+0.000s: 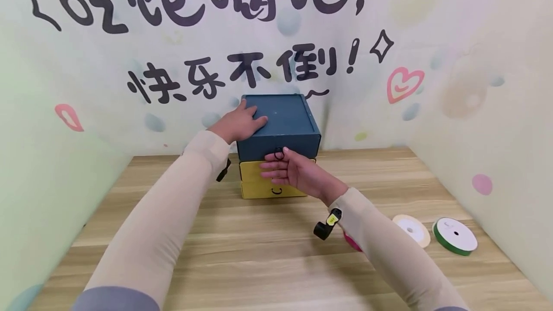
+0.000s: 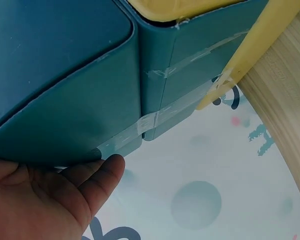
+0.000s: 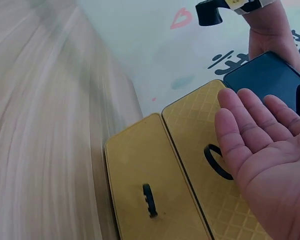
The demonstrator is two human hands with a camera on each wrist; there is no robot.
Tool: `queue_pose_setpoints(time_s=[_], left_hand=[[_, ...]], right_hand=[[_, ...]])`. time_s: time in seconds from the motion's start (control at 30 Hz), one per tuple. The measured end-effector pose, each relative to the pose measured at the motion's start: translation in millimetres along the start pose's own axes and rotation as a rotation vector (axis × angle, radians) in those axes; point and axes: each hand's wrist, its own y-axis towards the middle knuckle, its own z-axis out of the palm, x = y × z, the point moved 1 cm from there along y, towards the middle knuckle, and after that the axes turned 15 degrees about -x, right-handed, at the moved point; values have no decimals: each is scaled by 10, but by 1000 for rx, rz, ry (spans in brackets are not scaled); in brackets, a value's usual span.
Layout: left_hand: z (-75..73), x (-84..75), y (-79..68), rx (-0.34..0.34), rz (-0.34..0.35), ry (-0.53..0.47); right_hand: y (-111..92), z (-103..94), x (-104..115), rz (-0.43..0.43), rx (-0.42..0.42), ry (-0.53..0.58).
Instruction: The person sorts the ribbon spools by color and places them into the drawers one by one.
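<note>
A stack of drawers stands against the back wall: a blue drawer box (image 1: 282, 114) on top, two yellow drawer fronts (image 1: 255, 173) below. My left hand (image 1: 239, 124) rests on the blue box's top at its left side, fingers spread. In the left wrist view that hand lies along the blue box, whose side carries clear tape (image 2: 147, 122). My right hand (image 1: 300, 174) is before the stack, palm up with fingers extended, its thumb tip right at the black ring pull (image 1: 279, 153) of the blue drawer. Another black pull (image 3: 150, 200) is on the lowest yellow front.
Ribbon spools lie on the wooden table (image 1: 242, 258) at the right: a green one (image 1: 455, 235), a cream one (image 1: 412, 229), and a pinkish-red one (image 1: 352, 241) mostly hidden by my right forearm. Printed walls enclose the table at the back and both sides.
</note>
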Motion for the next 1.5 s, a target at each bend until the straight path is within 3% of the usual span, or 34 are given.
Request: queue_pose_setpoints(time_s=[0.4, 0.87, 1.03, 1.5], left_hand=[[33, -10, 23, 8, 7, 2], [-15, 43, -6, 53, 17, 11], [-10, 38, -10, 70, 17, 0], [8, 51, 12, 42, -13, -77]], right_hand=[[53, 27, -45, 4, -75, 61], [146, 119, -105, -24, -80, 123], [137, 106, -109, -23, -69, 118], [63, 70, -69, -15, -39, 62]])
